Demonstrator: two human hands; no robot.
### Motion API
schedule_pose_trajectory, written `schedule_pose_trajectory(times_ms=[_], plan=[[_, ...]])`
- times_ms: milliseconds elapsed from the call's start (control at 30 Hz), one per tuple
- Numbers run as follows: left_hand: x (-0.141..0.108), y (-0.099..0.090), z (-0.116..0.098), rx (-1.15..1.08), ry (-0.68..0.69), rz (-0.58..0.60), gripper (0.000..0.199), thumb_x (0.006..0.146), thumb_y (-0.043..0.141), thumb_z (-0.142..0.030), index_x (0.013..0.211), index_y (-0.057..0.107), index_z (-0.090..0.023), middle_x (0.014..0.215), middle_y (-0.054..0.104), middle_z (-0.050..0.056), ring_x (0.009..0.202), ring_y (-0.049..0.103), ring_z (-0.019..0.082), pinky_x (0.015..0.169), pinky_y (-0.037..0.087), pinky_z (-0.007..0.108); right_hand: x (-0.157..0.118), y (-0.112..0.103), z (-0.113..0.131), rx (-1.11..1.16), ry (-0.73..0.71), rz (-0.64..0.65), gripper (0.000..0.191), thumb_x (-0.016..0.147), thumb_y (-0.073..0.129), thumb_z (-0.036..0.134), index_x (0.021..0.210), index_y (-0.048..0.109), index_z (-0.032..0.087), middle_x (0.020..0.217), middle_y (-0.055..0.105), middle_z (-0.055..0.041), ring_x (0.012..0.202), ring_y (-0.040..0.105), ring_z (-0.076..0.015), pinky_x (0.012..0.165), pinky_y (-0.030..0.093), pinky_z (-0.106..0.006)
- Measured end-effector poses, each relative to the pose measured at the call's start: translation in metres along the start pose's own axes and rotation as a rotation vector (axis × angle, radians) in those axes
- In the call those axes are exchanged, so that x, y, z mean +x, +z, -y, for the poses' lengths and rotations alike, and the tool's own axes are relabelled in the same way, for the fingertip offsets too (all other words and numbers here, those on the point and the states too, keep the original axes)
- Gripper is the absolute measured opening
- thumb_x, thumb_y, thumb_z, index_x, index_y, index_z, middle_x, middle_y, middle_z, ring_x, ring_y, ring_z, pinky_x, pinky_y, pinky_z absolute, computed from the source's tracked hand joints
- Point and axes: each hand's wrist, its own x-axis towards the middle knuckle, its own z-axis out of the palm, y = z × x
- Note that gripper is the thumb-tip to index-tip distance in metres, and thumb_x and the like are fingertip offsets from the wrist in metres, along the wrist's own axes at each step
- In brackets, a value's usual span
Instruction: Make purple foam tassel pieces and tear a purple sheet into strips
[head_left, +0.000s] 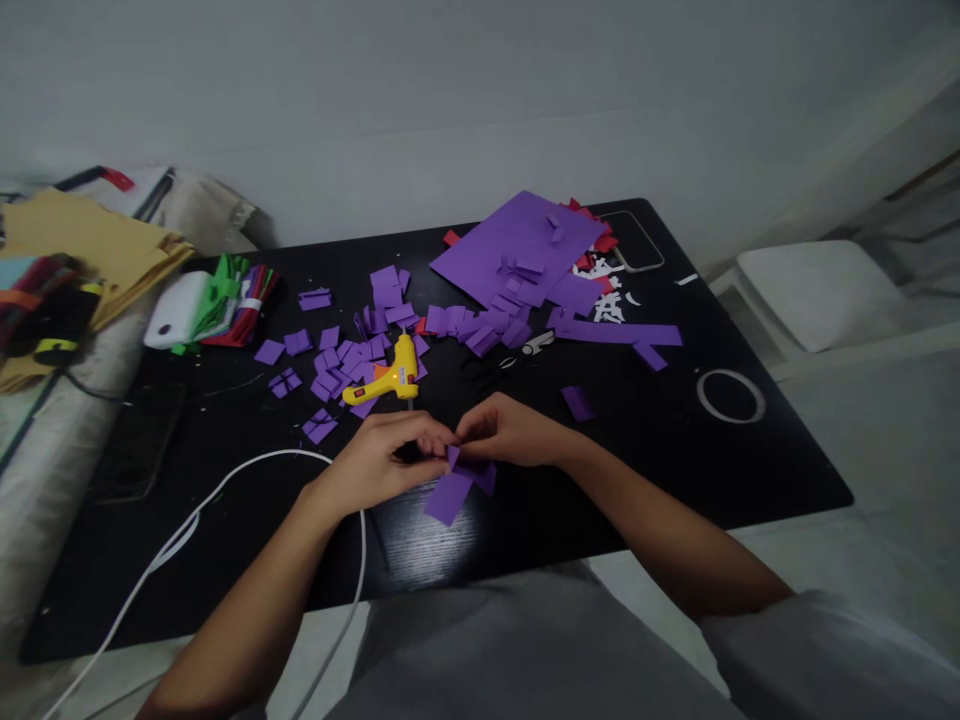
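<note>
- The purple paper piece (448,498) is held low over the near part of the table, with flaps spread below the fingertips; it appears folded or joined but not finished, and whether glue has been applied cannot be told.
- It is pinched between thumb and fingers of the left hand (386,460) at its upper left, and by the fingertips of the right hand (514,430) at its upper right; the exact contact is partly hidden by the fingers.
- Just beyond the grip, the yellow glue gun (397,378) is laid among small pieces, with an orange light showing on it.
- To the left of and beyond the grip, many small purple pieces (330,372) are scattered; some are seen to be creased or crossed, so cutting and part of the folding can be judged done.
- Right of the grip, a lone purple piece (577,403) is left apart.
- Farther beyond, a large purple sheet (495,240) and, to its right, a long purple strip (637,335) are left undivided, so stock seems to remain.
- Left of the grip, a white cable (255,458) is looped across the black table (600,520).
</note>
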Motion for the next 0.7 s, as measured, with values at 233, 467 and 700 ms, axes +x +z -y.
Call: schedule_pose_trajectory(times_ms=[233, 467, 700], plan=[[0.0008, -0.0011, -0.0019, -0.002, -0.036, 0.009, 0.010, 0.087, 0.077, -0.025, 0.093, 0.071, -0.019, 0.080, 0.070, 0.000, 0.072, 0.066, 0.012, 0.068, 0.053, 0.022, 0.0018, -0.0010, -0.0027, -0.054, 0.010, -0.019, 0.030, 0.073, 0.083, 0.041, 0.077, 0.077, 0.012, 0.063, 0.064, 0.0030, 0.057, 0.052, -0.0077, 0.055, 0.038, -0.020], [0.0010, -0.0008, -0.0009, 0.022, -0.050, 0.034, 0.012, 0.086, 0.078, -0.020, 0.093, 0.069, -0.019, 0.081, 0.070, -0.001, 0.072, 0.066, 0.011, 0.068, 0.052, 0.021, 0.0000, -0.0010, 0.0031, -0.001, 0.094, -0.058, 0.020, 0.070, 0.082, 0.030, 0.078, 0.078, 0.012, 0.067, 0.071, 0.0004, 0.060, 0.063, -0.0105, 0.062, 0.051, -0.023], [0.0010, 0.0012, -0.0022, 0.043, -0.048, 0.045, 0.012, 0.087, 0.078, -0.025, 0.093, 0.069, -0.019, 0.080, 0.070, -0.001, 0.072, 0.066, 0.012, 0.069, 0.053, 0.023, -0.0019, -0.0046, 0.0061, 0.015, 0.123, -0.014, 0.014, 0.071, 0.079, 0.024, 0.079, 0.079, 0.013, 0.064, 0.072, 0.0015, 0.058, 0.065, -0.0108, 0.062, 0.055, -0.024]])
